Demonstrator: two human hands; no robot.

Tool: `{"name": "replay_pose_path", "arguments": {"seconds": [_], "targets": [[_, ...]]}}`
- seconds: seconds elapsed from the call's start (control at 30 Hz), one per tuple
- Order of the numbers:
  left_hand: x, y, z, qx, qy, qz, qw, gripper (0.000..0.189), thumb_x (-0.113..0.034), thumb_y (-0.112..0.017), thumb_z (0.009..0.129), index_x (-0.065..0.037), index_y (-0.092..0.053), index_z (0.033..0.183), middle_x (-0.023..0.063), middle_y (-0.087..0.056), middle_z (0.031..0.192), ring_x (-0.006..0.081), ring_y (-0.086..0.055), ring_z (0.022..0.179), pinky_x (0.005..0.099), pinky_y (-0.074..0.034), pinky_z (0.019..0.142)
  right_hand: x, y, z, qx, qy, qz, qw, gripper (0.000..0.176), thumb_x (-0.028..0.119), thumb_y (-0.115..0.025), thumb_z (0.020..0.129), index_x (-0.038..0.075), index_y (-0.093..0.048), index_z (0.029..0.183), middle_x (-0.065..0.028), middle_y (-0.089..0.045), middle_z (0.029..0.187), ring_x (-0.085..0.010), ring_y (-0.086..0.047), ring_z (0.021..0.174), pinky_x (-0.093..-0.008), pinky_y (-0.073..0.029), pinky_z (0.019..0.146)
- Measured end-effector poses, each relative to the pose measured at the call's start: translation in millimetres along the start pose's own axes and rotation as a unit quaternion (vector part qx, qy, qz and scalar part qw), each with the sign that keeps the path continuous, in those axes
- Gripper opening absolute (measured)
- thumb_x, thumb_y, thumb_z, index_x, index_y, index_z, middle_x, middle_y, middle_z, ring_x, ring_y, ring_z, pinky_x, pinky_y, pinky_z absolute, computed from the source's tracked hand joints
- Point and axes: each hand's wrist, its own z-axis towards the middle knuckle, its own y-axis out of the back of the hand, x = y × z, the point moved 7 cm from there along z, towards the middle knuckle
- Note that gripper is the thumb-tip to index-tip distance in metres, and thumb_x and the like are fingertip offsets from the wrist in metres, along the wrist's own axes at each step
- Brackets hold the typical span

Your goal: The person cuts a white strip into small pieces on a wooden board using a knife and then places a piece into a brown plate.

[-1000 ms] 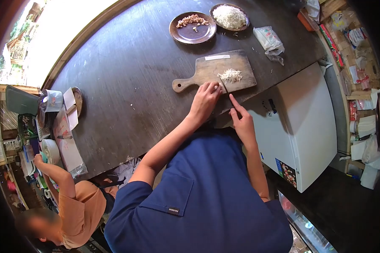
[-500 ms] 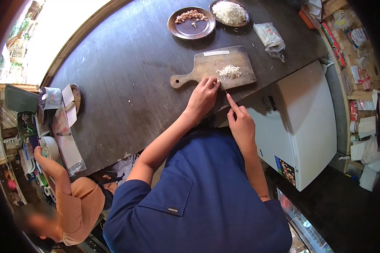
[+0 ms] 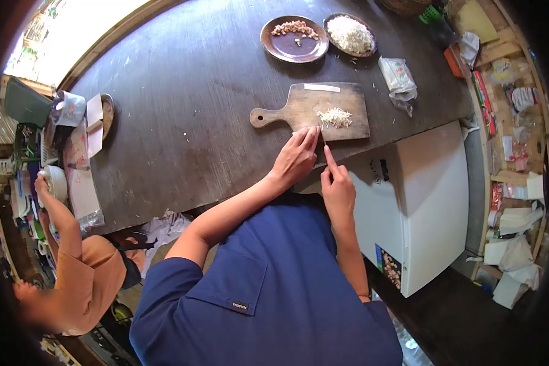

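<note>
My left hand (image 3: 296, 157) presses bent fingertips together at the near edge of a wooden cutting board (image 3: 299, 113); the small piece under them is mostly hidden. My right hand (image 3: 339, 188) grips a knife (image 3: 324, 139), index finger stretched along its back; the thin blade lies close beside my left fingertips, its handle hidden in my palm. A small pile of thin white shreds (image 3: 335, 118) lies on the board right of the blade. One flat white strip (image 3: 322, 88) lies along the board's far edge.
Behind the board stand a plate of brown bits (image 3: 294, 57) and a plate heaped with white shreds (image 3: 372, 50). A plastic-wrapped packet (image 3: 398, 79) lies to the right. A white freezer (image 3: 436, 201) stands below the table's right edge. At left, a person (image 3: 91, 268) touches a white round container (image 3: 56, 183).
The camera view has shifted, so the board and plates appear slightly lower and further right. Both hands stay at the board's near edge, the knife still in my right hand.
</note>
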Motion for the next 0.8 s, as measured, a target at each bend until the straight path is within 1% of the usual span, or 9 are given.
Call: {"name": "replay_pose_path", "arguments": {"seconds": [0.07, 0.2, 0.27, 0.3, 0.43, 0.53, 0.63, 0.73, 0.8], "targets": [[-0.1, -2.9, -1.3, 0.005, -0.002, -0.001, 1.0, 0.068, -0.018, -0.066, 0.085, 0.012, -0.053, 0.145, 0.0216, -0.054, 0.146, 0.0334, -0.052, 0.136, 0.0412, -0.043, 0.118, -3.3, -2.3, 1.8, 0.007, -0.018, -0.015, 1.0, 0.056, 0.018, -0.061, 0.101, 0.035, -0.057, 0.154, -0.014, -0.066, 0.091, -0.0374, -0.069, 0.079, -0.0492, -0.058, 0.073], [0.7, -2.2, -2.5, -0.011, -0.001, -0.009, 1.0, 0.067, -0.019, -0.065, 0.085, 0.013, -0.054, 0.143, 0.0217, -0.055, 0.145, 0.0332, -0.052, 0.136, 0.0406, -0.042, 0.118, 4.3, -4.3, 14.6, -0.014, 0.02, -0.005, 1.0, 0.059, 0.019, -0.062, 0.1, 0.035, -0.055, 0.156, -0.0146, -0.063, 0.09, -0.0376, -0.068, 0.079, -0.0507, -0.057, 0.072], [-3.9, -2.2, -1.9, -0.003, -0.031, 0.056, 0.998, 0.067, -0.02, -0.066, 0.085, 0.014, -0.055, 0.141, 0.0215, -0.055, 0.146, 0.0329, -0.052, 0.137, 0.04, -0.042, 0.119, 4.2, -1.4, 6.5, -0.009, 0.007, -0.01, 1.0, 0.059, 0.018, -0.063, 0.099, 0.036, -0.056, 0.155, -0.015, -0.063, 0.09, -0.0383, -0.069, 0.081, -0.0508, -0.057, 0.074], [-4.2, -3.5, -1.0, 0.008, -0.025, 0.065, 0.998, 0.067, -0.021, -0.067, 0.085, 0.014, -0.056, 0.141, 0.0215, -0.056, 0.145, 0.0329, -0.051, 0.138, 0.0395, -0.041, 0.12, -1.5, -3.5, 2.0, -0.015, 0.007, -0.012, 1.0, 0.059, 0.019, -0.063, 0.099, 0.037, -0.056, 0.155, -0.0144, -0.063, 0.09, -0.0377, -0.069, 0.082, -0.0504, -0.058, 0.075], [-2.9, 1.0, -2.2, -0.013, -0.002, 0.0, 1.0, 0.066, -0.02, -0.065, 0.084, 0.014, -0.057, 0.14, 0.0215, -0.057, 0.144, 0.0329, -0.052, 0.136, 0.0393, -0.042, 0.12, -6.8, -3.8, 2.9, -0.017, -0.007, -0.014, 1.0, 0.057, 0.02, -0.062, 0.1, 0.038, -0.058, 0.153, -0.0117, -0.065, 0.089, -0.034, -0.07, 0.081, -0.0483, -0.057, 0.074], [-3.0, -4.9, -2.7, 0.009, -0.017, 0.043, 0.999, 0.062, -0.017, -0.064, 0.083, 0.014, -0.06, 0.137, 0.0213, -0.057, 0.144, 0.0325, -0.053, 0.136, 0.0393, -0.042, 0.12, 5.7, -0.5, 8.0, -0.007, -0.004, -0.015, 1.0, 0.056, 0.019, -0.061, 0.1, 0.037, -0.058, 0.153, -0.0115, -0.065, 0.087, -0.0336, -0.069, 0.081, -0.0476, -0.056, 0.074], [-2.2, -0.3, 0.3, -0.027, -0.017, 0.024, 0.999, 0.058, -0.016, -0.063, 0.083, 0.015, -0.063, 0.132, 0.0213, -0.057, 0.143, 0.0318, -0.053, 0.136, 0.0393, -0.043, 0.119, 4.5, 1.8, 4.5, -0.014, 0.011, -0.01, 1.0, 0.056, 0.018, -0.06, 0.101, 0.037, -0.058, 0.154, -0.0108, -0.064, 0.087, -0.0333, -0.069, 0.081, -0.0472, -0.056, 0.074], [-3.4, -2.0, -3.6, -0.027, -0.014, 0.023, 0.999, 0.055, -0.016, -0.063, 0.084, 0.015, -0.064, 0.129, 0.0209, -0.057, 0.143, 0.0315, -0.053, 0.136, 0.0394, -0.043, 0.119, -1.0, -3.0, -4.5, 0.005, 0.002, -0.02, 1.0, 0.059, 0.016, -0.061, 0.1, 0.036, -0.056, 0.156, -0.0107, -0.063, 0.088, -0.0331, -0.069, 0.081, -0.0474, -0.055, 0.074], [-3.3, -3.2, -3.8, -0.022, -0.009, 0.009, 1.0, 0.055, -0.016, -0.063, 0.086, 0.016, -0.064, 0.13, 0.0207, -0.056, 0.144, 0.0314, -0.052, 0.137, 0.0398, -0.043, 0.119, 0.2, -3.5, 4.7, -0.005, 0.007, -0.053, 0.999, 0.061, 0.015, -0.062, 0.1, 0.036, -0.055, 0.156, -0.0114, -0.062, 0.086, -0.0332, -0.068, 0.081, -0.0479, -0.055, 0.074]]}}
